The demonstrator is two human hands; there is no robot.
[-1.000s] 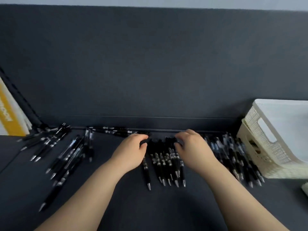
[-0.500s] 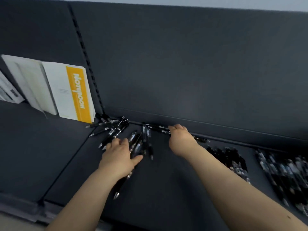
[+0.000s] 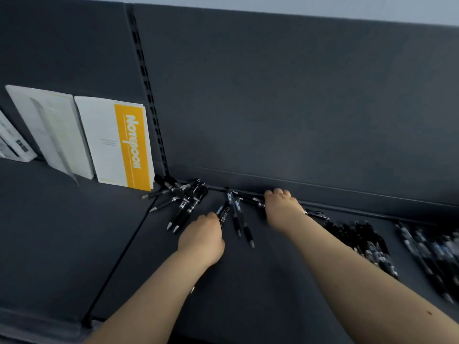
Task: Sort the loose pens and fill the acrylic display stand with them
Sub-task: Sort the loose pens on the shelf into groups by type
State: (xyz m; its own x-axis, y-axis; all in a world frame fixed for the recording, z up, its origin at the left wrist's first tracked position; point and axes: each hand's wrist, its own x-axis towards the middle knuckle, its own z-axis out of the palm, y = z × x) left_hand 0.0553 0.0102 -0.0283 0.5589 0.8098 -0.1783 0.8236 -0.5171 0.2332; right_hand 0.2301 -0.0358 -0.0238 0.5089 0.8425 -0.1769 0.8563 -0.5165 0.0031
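Note:
Black click pens lie loose on a dark shelf (image 3: 260,289). One heap of pens (image 3: 185,201) sits in the back corner by the slotted upright. A few more pens (image 3: 238,214) lie fanned between my hands. My left hand (image 3: 202,240) has its fingers curled round a small bunch of pens (image 3: 222,212), and one silver tip pokes out below my wrist. My right hand (image 3: 282,209) reaches to the back wall, fingers curled over a pen (image 3: 250,199) lying along the wall's foot. No acrylic stand is in view.
Two rows of gathered pens lie to the right, one (image 3: 362,242) near my right forearm and one (image 3: 432,254) at the frame's edge, blurred. Notebooks, one with a yellow band (image 3: 129,147), lean on the neighbouring shelf beyond the upright (image 3: 149,95).
My view and both hands swung left from the gathered pens to the loose ones. Since half a second ago my left hand has curled round some pens; my right hand stays at the back wall.

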